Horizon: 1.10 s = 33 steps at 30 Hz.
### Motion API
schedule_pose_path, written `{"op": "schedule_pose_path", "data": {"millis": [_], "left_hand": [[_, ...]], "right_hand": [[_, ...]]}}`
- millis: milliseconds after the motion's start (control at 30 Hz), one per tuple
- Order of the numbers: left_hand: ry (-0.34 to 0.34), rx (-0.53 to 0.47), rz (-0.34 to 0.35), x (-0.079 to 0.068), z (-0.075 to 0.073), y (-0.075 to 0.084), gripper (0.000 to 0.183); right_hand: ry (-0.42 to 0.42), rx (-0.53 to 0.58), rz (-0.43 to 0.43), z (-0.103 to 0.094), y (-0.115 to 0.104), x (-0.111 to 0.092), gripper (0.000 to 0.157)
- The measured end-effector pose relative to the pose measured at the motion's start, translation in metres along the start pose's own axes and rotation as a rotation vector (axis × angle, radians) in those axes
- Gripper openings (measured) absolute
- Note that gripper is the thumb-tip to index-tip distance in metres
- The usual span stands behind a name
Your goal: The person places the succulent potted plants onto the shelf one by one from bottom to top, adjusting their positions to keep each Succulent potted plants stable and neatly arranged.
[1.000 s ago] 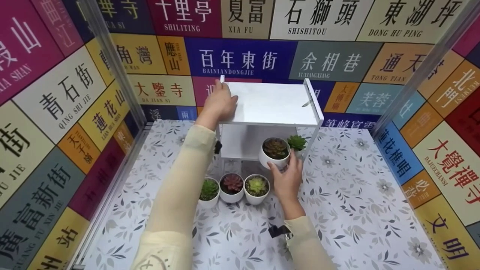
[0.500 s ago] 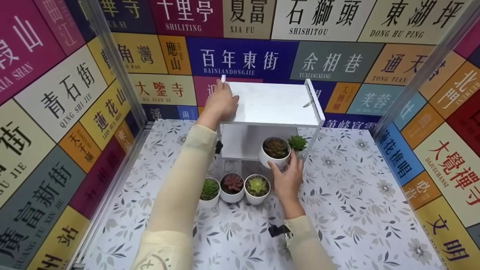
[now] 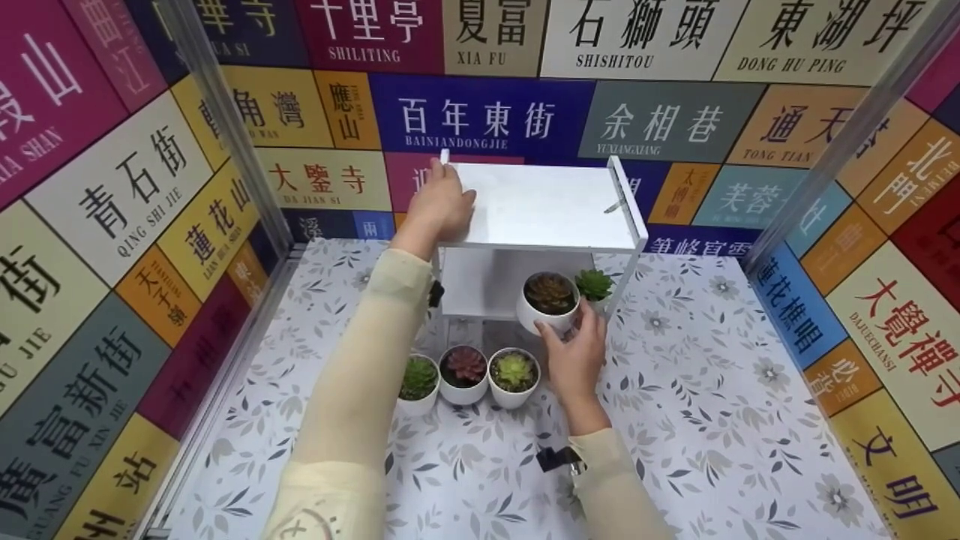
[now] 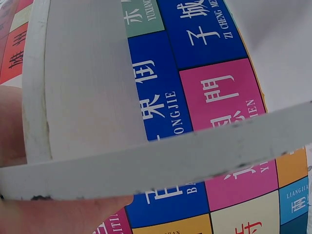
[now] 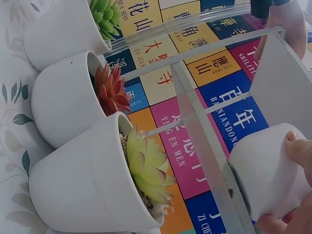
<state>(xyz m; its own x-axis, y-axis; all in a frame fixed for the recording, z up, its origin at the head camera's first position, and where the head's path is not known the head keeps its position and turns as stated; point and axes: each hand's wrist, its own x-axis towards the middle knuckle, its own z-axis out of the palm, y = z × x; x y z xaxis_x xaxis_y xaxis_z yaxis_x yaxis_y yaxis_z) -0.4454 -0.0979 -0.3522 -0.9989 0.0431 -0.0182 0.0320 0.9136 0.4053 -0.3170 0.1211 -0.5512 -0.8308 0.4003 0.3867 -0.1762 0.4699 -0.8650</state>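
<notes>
My left hand [image 3: 441, 204] grips the left side of a small white two-tier shelf [image 3: 547, 206], near its back corner. In the left wrist view, skin shows on both sides of the shelf's pale side bar [image 4: 161, 158]. My right hand [image 3: 577, 356] holds a white potted succulent [image 3: 551, 304] with brownish leaves, at the right front of the lower tier. The right wrist view has its thumb and a finger pinching this round pot [image 5: 270, 168], its base right at the tier's edge. Just behind it, a green potted succulent [image 3: 595, 286] stands at the tier's right end.
Three white potted succulents stand in a row on the floral tabletop before the shelf: a green one [image 3: 418, 381] partly behind my left sleeve, a red one [image 3: 463, 375] and a yellow-green one [image 3: 514, 377]. Sign-covered panels [image 3: 480, 116] enclose the back and sides.
</notes>
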Motion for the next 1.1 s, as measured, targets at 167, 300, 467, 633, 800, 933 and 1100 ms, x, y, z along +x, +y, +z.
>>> {"op": "schedule_pose_path", "data": {"millis": [167,300,467,633,800,933,1100], "left_hand": [[-0.004,-0.004,0.000,0.0002,-0.0002,-0.0006,0.078],[0.003,0.000,0.000,0.0000,-0.0007,-0.0002,0.078],[0.002,-0.004,-0.002,-0.0009,-0.0012,0.0017,0.077],[0.000,-0.005,0.000,-0.0015,-0.0019,0.0031,0.078],[-0.002,-0.002,-0.005,-0.0019,-0.0023,0.0024,0.078],[-0.003,0.002,-0.006,-0.0014,-0.0018,0.0011,0.078],[-0.002,-0.002,-0.006,-0.0010,-0.0011,0.0012,0.078]], "right_hand": [[-0.009,0.024,0.014,0.0004,-0.0003,0.0015,0.078],[-0.014,0.036,0.020,0.0000,-0.0017,0.0028,0.077],[-0.009,0.051,0.031,-0.0010,-0.0033,0.0031,0.075],[0.006,0.049,0.041,-0.0012,-0.0040,0.0037,0.075],[0.011,0.021,0.054,-0.0008,-0.0055,0.0045,0.075],[0.014,0.007,0.062,-0.0002,-0.0070,0.0050,0.075],[0.020,0.004,0.070,0.0003,-0.0074,0.0060,0.073]]}}
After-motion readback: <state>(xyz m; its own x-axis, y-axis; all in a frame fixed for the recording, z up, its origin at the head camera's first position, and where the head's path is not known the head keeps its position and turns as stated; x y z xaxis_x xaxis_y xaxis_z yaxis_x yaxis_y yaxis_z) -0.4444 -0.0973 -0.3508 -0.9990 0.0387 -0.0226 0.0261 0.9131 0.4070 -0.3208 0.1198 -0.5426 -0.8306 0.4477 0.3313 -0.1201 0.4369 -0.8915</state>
